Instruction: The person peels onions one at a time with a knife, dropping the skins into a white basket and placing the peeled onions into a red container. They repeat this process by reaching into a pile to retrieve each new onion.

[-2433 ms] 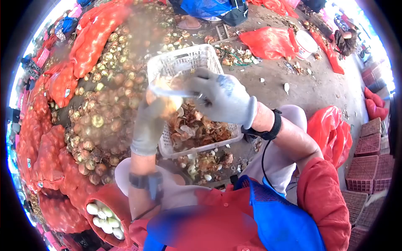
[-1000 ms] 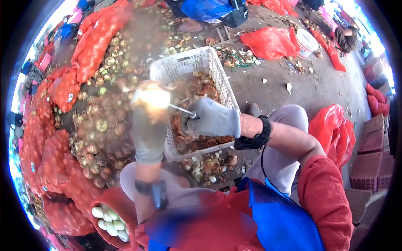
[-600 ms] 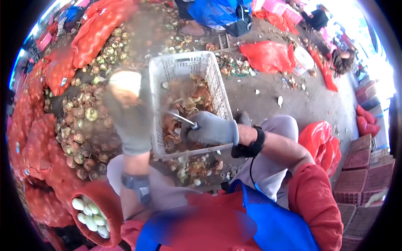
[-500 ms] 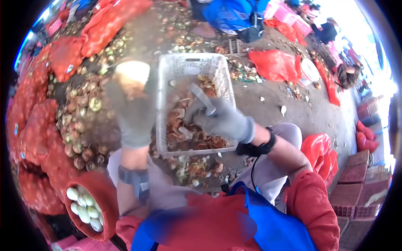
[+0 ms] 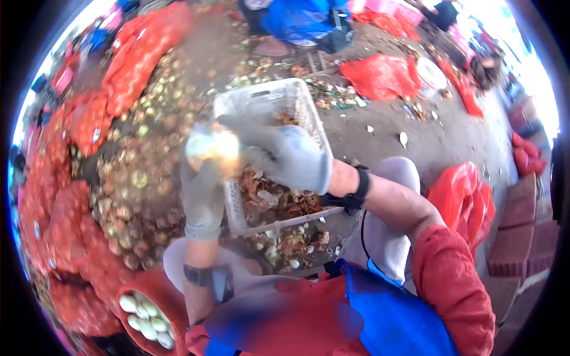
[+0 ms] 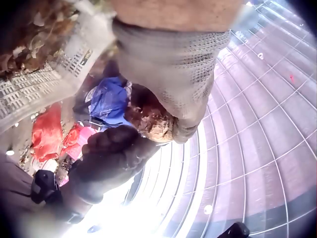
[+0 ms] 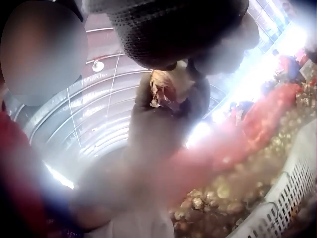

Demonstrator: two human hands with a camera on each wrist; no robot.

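Observation:
Over the white crate [image 5: 314, 113] both gloved hands come together at an onion. My left hand [image 5: 203, 202] grips the onion [image 5: 208, 148], whose top glares white in the head view. Papery brown skin still covers part of the onion [image 6: 154, 123] in the left wrist view. My right hand [image 5: 294, 159], blurred, has its fingers curled right beside the onion. The knife seen in that hand in the earlier frames is hidden now by blur and fingers. Brown peels [image 5: 285, 199] lie in the crate below.
Unpeeled onions [image 5: 124, 190] cover the floor at left, next to full red mesh sacks [image 5: 65, 219]. A red container [image 5: 169, 296] of peeled onions [image 5: 148, 320] stands by the left knee. Red crates [image 5: 510, 255] are stacked at far right.
The left hand swung left with the onion, then came back toward the crate. The right hand, with a knife showing earlier, dropped away from the onion over the crate and has risen back to it.

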